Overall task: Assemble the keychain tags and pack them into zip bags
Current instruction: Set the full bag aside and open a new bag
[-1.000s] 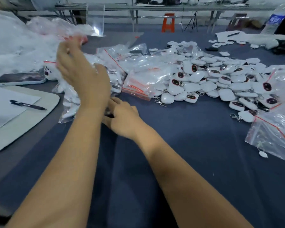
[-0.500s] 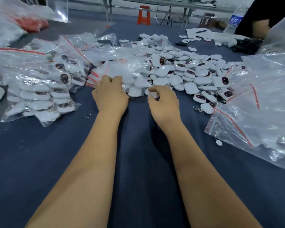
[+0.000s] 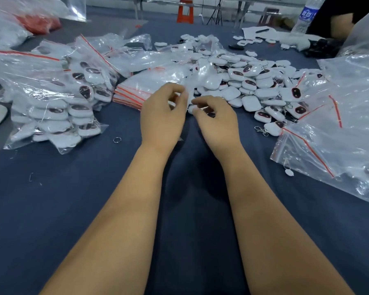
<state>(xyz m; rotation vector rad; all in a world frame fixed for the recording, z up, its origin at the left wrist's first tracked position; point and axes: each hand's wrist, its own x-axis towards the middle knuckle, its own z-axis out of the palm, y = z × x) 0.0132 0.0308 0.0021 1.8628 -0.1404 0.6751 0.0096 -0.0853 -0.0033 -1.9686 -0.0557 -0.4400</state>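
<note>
My left hand and my right hand are side by side above the blue table cloth, fingers curled. Between their fingertips a small clear zip bag stands up, blurred; my left thumb and forefinger pinch its edge, and my right fingertips seem to pinch its lower corner. A flat stack of empty red-striped zip bags lies just left of my left hand. The loose pile of white keychain tags spreads behind and right of my right hand.
Filled bags of tags are heaped at the left, and large clear bags at the right. A loose ring, a clasp and a small white piece lie on the cloth. Another person's arm and a bottle are at the far right.
My left hand came down from the raised bag at the left. Both hands reached the stack and pile, then curled and lifted a small bag between them.
</note>
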